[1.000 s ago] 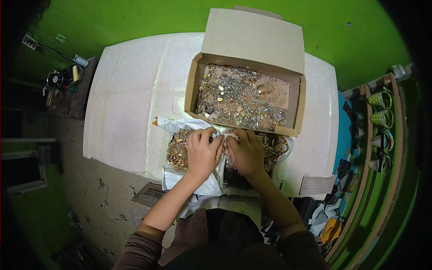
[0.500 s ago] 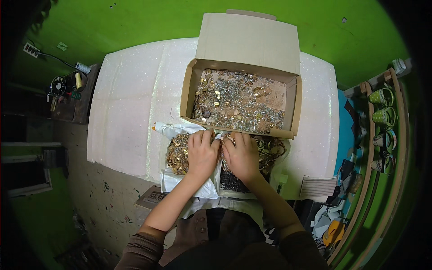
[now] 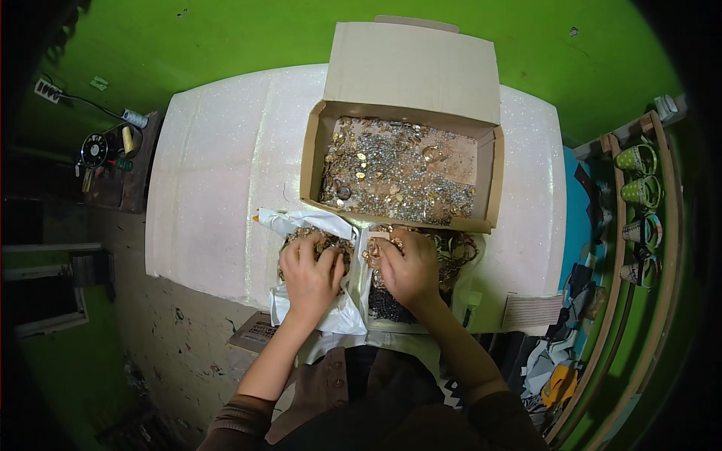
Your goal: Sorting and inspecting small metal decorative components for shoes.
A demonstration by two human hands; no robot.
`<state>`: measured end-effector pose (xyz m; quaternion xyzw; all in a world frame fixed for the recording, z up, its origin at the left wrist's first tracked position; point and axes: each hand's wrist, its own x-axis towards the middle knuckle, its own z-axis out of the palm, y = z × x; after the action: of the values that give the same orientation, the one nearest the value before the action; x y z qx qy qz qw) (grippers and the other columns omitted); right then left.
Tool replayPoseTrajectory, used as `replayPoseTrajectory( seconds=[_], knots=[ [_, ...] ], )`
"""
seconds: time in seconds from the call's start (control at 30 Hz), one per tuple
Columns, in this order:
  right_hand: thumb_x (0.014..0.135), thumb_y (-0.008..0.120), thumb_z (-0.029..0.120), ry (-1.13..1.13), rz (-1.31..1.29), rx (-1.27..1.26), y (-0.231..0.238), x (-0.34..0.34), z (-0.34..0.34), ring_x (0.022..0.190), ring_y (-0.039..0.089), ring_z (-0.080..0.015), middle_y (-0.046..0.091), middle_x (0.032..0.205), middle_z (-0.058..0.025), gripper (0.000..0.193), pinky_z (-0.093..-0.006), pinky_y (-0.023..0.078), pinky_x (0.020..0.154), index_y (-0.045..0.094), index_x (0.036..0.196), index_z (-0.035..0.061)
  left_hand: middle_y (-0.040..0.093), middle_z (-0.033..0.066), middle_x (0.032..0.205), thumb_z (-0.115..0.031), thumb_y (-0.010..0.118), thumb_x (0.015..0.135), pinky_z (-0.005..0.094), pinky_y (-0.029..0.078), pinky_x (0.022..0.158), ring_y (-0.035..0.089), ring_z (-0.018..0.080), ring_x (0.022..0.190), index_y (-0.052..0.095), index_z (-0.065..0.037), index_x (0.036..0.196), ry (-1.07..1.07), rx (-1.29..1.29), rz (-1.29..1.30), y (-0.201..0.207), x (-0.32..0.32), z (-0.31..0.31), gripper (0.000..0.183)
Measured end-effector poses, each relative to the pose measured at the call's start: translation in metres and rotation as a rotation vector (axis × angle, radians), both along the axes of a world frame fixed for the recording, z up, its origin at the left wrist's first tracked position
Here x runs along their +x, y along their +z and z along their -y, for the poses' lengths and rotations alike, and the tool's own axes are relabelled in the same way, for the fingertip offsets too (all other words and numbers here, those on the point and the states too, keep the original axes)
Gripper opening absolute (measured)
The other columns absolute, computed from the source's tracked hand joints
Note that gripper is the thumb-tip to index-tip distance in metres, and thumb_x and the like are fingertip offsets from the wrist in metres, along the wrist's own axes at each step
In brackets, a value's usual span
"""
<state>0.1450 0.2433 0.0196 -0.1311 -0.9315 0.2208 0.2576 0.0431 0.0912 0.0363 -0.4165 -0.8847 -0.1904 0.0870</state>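
My left hand is at the centre of the frame, fingers half curled and slightly apart, tips down in the left beads. The fingertips are hidden in the heap; I cannot tell whether they are closed on a piece. My right hand, just right of centre, is bent more tightly, thumb and forefinger close together beside a pale tag at the upper edge of the right beads. I cannot tell whether these two fingers grip anything. The two hands are apart.

The left beads are small, hard and gold-toned, lying in a crumpled, glossy white bag. The right beads are of mixed kinds: fine black grains at the lower part, gold pieces near my fingers, and dark and gold chains at the right.

Above both heaps, at upper centre, is a rectangular cardboard box, its flat lid raised. Silver and gold stones are scattered over its brown floor.

The box's front wall runs just above both heaps and bounds reach toward the top of the frame. A narrow gap separates my hands. The speckled white tabletop extends left of the box and bag; its near edge slopes at lower left.
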Motion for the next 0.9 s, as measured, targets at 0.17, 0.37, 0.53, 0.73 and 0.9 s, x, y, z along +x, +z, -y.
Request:
replayPoseTrajectory(
  seconds=[0.17,0.37,0.53,0.73,0.9],
  knots=[
    [0.066,0.065,0.002,-0.004,-0.013,0.003,-0.001,0.010,0.006,0.090,0.053,-0.0305,0.056,0.099,-0.0106,0.031,-0.0417,0.041,0.080,0.066,0.096,0.0073,0.053,0.0111,0.108,-0.013,0.069,0.072,0.0443,0.035,0.090,0.045,0.0322,0.105,0.064,-0.006,0.086,0.064,-0.029,0.051,-0.006,-0.004,0.025,0.016],
    [0.066,0.065,0.004,0.000,0.027,0.017,-0.004,0.013,0.015,0.093,0.053,-0.0297,0.056,0.100,-0.0105,0.031,-0.0440,0.040,0.085,0.066,0.096,0.0087,0.053,0.0104,0.107,-0.011,0.068,0.072,0.0438,0.035,0.091,0.045,0.0320,0.104,0.064,-0.006,0.087,0.081,-0.027,0.063,-0.005,-0.012,0.039,0.016],
    [0.064,0.065,0.001,-0.055,-0.008,-0.012,0.000,0.007,0.024,0.091,0.053,-0.0281,0.057,0.096,-0.0089,0.030,-0.0428,0.039,0.083,0.067,0.093,0.0078,0.053,0.0094,0.108,-0.008,0.067,0.072,0.0436,0.034,0.092,0.045,0.0317,0.106,0.065,-0.007,0.093,0.055,0.009,0.095,0.001,-0.021,0.045,0.021],
    [0.070,0.065,0.006,-0.202,0.014,-0.029,0.001,0.012,0.025,0.095,0.052,-0.0294,0.055,0.102,-0.0089,0.026,-0.0456,0.038,0.087,0.065,0.096,0.0087,0.054,0.0099,0.112,-0.004,0.064,0.072,0.0437,0.033,0.094,0.046,0.0304,0.107,0.064,-0.008,0.101,0.000,0.047,0.093,0.005,-0.029,0.047,0.030],
    [0.071,0.064,0.005,-0.294,0.045,-0.051,0.004,0.016,0.035,0.095,0.051,-0.0290,0.055,0.102,-0.0093,0.025,-0.0459,0.038,0.087,0.064,0.096,0.0083,0.054,0.0104,0.112,-0.005,0.064,0.072,0.0441,0.033,0.094,0.047,0.0303,0.108,0.064,-0.008,0.101,-0.078,0.063,0.120,0.002,-0.036,0.050,0.029]
  ],
)
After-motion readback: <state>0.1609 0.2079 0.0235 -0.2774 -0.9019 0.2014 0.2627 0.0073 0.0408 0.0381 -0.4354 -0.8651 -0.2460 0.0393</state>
